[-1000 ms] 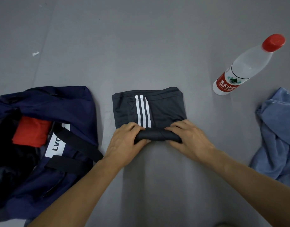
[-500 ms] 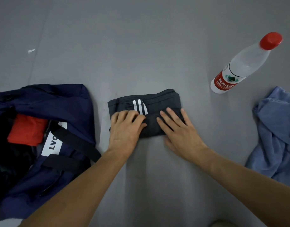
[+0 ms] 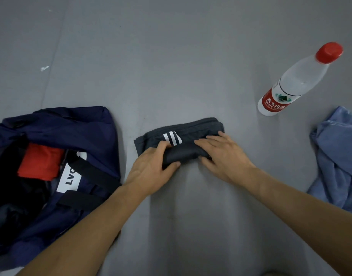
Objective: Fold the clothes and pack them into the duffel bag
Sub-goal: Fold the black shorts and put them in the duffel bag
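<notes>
Head view: dark shorts (image 3: pixel 193 127) part-rolled on the grey surface (image 3: pixel 191 66), beside the duffel bag (image 3: pixel 81 124).
Left hand (image 3: pixel 151 168): we curl fingers (image 3: pixel 162 145) round the roll to hold it tight.
Right hand (image 3: pixel 224 156): pinches the other end likewise.

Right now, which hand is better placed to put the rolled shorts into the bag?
Left, probably. The left hand grips the end of the shorts nearest the bag, which lies open just to its left. The right hand holds the far end and would have to cross over.
</notes>
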Action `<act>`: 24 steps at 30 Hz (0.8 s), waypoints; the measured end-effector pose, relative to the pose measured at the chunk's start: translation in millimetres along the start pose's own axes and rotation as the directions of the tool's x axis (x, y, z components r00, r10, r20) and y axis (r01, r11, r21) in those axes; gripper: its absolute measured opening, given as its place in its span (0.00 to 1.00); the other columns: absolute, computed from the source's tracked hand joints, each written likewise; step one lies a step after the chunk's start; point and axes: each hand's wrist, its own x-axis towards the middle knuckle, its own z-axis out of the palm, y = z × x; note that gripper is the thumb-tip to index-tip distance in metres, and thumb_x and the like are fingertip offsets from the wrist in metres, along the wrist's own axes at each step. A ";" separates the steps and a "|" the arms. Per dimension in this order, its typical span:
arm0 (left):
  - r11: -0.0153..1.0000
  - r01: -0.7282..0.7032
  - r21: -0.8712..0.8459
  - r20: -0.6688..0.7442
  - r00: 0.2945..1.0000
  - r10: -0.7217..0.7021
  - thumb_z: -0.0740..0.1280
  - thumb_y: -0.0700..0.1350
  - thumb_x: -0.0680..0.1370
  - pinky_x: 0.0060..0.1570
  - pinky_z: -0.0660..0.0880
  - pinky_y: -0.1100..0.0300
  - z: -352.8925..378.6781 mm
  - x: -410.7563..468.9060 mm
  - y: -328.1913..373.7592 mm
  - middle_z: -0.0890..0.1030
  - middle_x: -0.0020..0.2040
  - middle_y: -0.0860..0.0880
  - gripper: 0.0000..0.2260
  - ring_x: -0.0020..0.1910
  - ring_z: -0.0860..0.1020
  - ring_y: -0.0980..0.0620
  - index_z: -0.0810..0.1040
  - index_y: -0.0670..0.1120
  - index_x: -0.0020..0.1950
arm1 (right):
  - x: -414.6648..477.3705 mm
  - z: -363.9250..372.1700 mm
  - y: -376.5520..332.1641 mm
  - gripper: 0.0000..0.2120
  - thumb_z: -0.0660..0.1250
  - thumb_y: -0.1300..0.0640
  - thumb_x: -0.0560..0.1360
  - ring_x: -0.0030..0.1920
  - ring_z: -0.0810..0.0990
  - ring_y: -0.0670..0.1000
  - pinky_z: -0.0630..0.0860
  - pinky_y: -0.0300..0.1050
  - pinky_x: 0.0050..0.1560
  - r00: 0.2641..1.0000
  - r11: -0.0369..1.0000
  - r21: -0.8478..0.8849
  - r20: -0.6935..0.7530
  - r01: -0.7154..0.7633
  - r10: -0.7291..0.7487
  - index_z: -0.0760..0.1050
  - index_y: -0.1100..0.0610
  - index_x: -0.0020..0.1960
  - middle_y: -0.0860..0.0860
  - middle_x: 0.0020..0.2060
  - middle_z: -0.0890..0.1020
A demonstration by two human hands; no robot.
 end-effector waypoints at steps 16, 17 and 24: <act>0.883 -0.192 0.428 -0.302 0.891 0.340 0.67 0.46 0.79 0.68 0.68 0.42 26.6 5.5 10.2 0.81 0.58 0.48 0.12 0.60 0.78 0.43 0.81 0.48 0.61 | -28.4 10.4 -4.0 0.30 0.55 0.62 0.73 0.76 0.64 0.63 0.59 0.67 0.75 0.988 0.967 -0.206 -0.019 0.148 -0.156 0.68 0.58 0.75 0.59 0.74 0.70; 0.868 -0.238 0.436 -0.266 0.888 0.376 0.66 0.43 0.80 0.71 0.66 0.41 34.6 0.7 12.8 0.80 0.62 0.47 0.15 0.63 0.77 0.42 0.79 0.47 0.66 | -31.3 14.7 -4.5 0.30 0.54 0.61 0.74 0.77 0.62 0.62 0.57 0.66 0.76 0.988 0.969 -0.195 0.033 0.152 -0.148 0.66 0.59 0.77 0.59 0.75 0.68; 0.906 -0.160 0.391 -0.025 0.983 0.184 0.54 0.68 0.79 0.79 0.49 0.43 48.2 -5.2 1.2 0.54 0.82 0.47 0.37 0.82 0.49 0.47 0.46 0.53 0.83 | -37.0 27.0 8.6 0.38 0.55 0.35 0.80 0.81 0.51 0.56 0.54 0.65 0.77 0.991 0.991 -0.113 0.120 0.076 -0.062 0.52 0.55 0.82 0.53 0.80 0.57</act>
